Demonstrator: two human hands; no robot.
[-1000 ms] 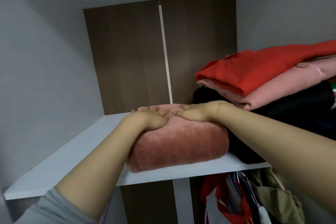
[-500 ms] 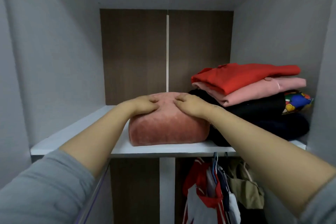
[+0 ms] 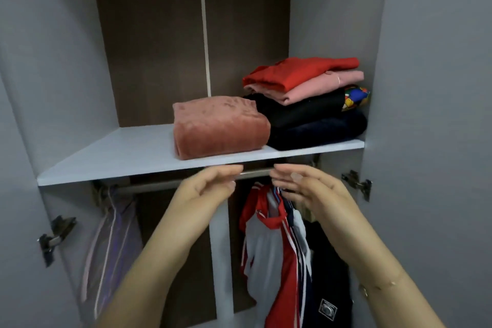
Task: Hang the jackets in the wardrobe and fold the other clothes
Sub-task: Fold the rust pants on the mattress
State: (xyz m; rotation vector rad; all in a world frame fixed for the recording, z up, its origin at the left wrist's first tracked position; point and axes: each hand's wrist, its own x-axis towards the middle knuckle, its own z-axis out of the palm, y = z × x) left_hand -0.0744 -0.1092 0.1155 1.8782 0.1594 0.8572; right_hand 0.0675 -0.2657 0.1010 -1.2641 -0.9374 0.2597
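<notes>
Both of the person's hands are empty, the left hand (image 3: 210, 189) and right hand (image 3: 306, 186) held with fingers loosely relaxed just in front of the shelf (image 3: 111, 157) edge, touching nothing. The folded pink garment (image 3: 218, 128) sits on that shelf, pressed up beside a stack of folded clothes (image 3: 311, 104) to its right. Below, jackets (image 3: 277, 242) hang from the rail (image 3: 159, 184), with a pale striped one (image 3: 111, 242) off to the left. From here the wardrobe looks mostly filled; whether more clothes wait outside it, I can't tell
</notes>
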